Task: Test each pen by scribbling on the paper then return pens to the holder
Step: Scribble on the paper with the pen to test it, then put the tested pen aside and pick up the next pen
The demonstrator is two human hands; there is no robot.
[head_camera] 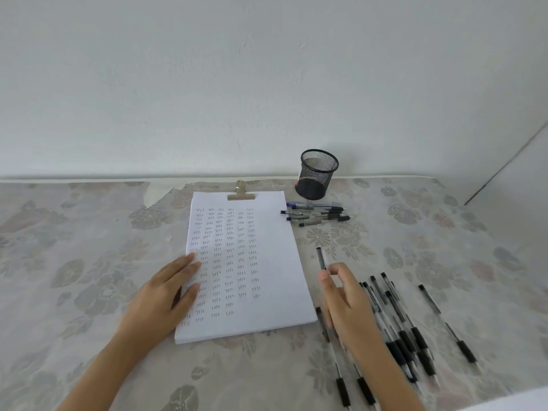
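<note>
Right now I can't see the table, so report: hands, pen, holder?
Left hand flat on paper. Right hand pinches a pen, off the paper's right edge. Holder upright, no pens sticking out. Nothing between pen and paper.

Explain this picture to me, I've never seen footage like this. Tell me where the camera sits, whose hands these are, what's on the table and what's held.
There is no machine here: one camera worn on a person's head looks down at their two bare hands. The left hand lies flat on a clipped pad of paper covered in small scribbles. The right hand pinches one pen. More pens lie loose to its right, a smaller pile beside the black mesh holder, all on a floral tablecloth.
</note>
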